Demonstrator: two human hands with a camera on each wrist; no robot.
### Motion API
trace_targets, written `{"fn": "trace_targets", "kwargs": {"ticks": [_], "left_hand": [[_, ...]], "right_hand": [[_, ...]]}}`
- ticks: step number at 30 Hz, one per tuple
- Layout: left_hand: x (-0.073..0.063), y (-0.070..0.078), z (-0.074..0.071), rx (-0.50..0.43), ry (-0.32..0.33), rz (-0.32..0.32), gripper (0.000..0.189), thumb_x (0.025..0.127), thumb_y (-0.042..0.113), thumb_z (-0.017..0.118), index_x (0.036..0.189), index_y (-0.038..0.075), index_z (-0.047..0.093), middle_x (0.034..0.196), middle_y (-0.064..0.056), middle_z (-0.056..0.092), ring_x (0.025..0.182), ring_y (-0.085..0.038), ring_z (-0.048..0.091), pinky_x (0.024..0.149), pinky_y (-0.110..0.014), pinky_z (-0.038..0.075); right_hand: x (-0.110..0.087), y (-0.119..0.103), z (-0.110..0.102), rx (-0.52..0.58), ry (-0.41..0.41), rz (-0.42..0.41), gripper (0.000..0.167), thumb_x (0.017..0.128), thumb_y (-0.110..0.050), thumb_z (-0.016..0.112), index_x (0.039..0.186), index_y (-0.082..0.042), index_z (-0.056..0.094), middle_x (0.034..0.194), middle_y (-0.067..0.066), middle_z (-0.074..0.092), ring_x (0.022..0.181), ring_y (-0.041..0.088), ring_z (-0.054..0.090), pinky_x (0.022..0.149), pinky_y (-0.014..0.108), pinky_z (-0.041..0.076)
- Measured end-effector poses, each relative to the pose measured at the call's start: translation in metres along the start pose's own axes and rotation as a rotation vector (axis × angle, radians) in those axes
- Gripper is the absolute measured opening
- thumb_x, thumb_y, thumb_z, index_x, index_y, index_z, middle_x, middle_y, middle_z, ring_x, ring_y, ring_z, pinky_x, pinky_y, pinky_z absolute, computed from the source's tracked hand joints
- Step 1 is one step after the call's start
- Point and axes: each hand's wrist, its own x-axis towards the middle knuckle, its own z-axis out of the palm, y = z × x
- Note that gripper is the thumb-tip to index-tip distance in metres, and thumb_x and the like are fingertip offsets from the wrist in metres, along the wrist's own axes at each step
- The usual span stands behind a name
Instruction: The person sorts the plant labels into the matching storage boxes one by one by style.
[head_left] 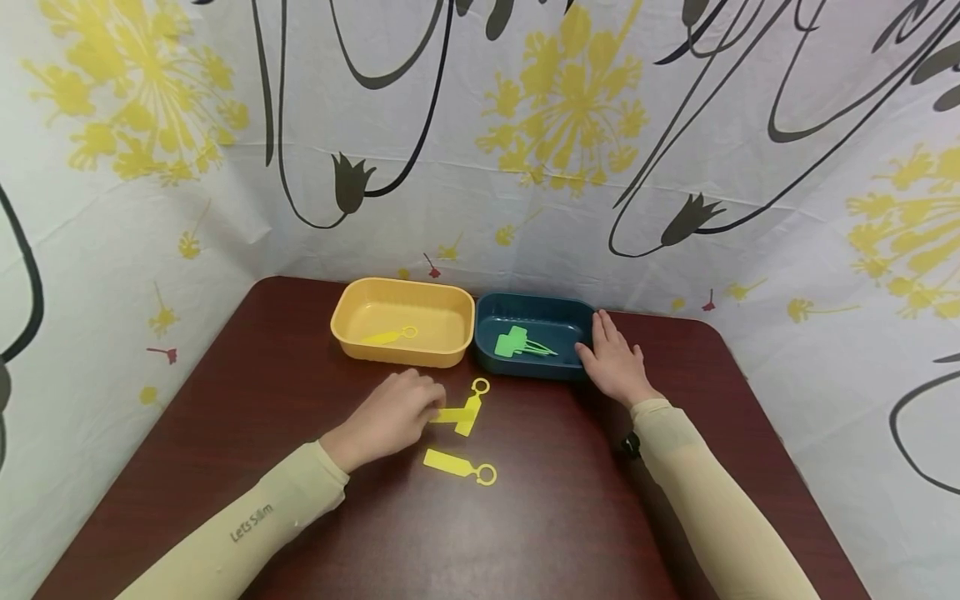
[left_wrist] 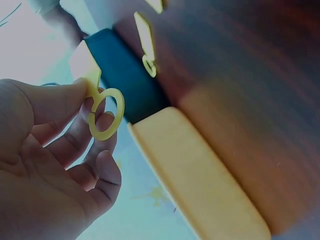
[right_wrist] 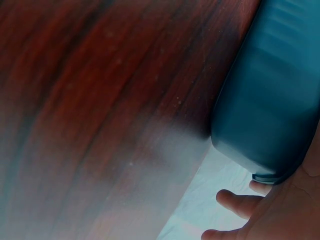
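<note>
Short of the far edge of the table (head_left: 555,525), a left hand (head_left: 393,417) pinched a yellow tag (left_wrist: 88,67) that risked falling if the pinch slackened; the right hand (head_left: 617,367), fingers seemingly straight, touched a blue tray (head_left: 525,367).

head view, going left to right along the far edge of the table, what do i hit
Yellow tray with a yellow tag in it → dark blue tray with green pieces in it → right hand at that tray's right end.
</note>
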Motion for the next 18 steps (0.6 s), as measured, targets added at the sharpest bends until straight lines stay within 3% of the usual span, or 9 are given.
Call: {"fn": "trace_targets", "kwargs": {"ticks": [11,18], "left_hand": [[0.01,-0.009,-0.021,-0.017,0.163,0.013,0.015,0.087,0.006,0.078,0.083,0.014,0.067,0.074,0.007,0.056,0.072,-0.017,0.048,0.069,-0.032,0.044],[0.023,-0.018,-0.026,0.071,0.23,-0.012,0.011,0.091,0.007,0.073,0.085,0.014,0.067,0.074,0.004,0.056,0.071,-0.019,0.047,0.066,-0.033,0.04]], "right_hand": [[0.001,0.0,0.001,0.007,0.013,-0.006,0.08,0.106,-0.055,0.032,0.162,-0.007,-0.001,0.168,0.013,-0.005,0.149,0.047,0.01,0.108,0.077,0.003],[0.001,0.0,0.002,0.0,0.018,-0.001,0.08,0.106,-0.056,0.031,0.162,-0.009,-0.002,0.168,0.013,-0.004,0.15,0.046,0.01,0.108,0.076,0.004]]}}
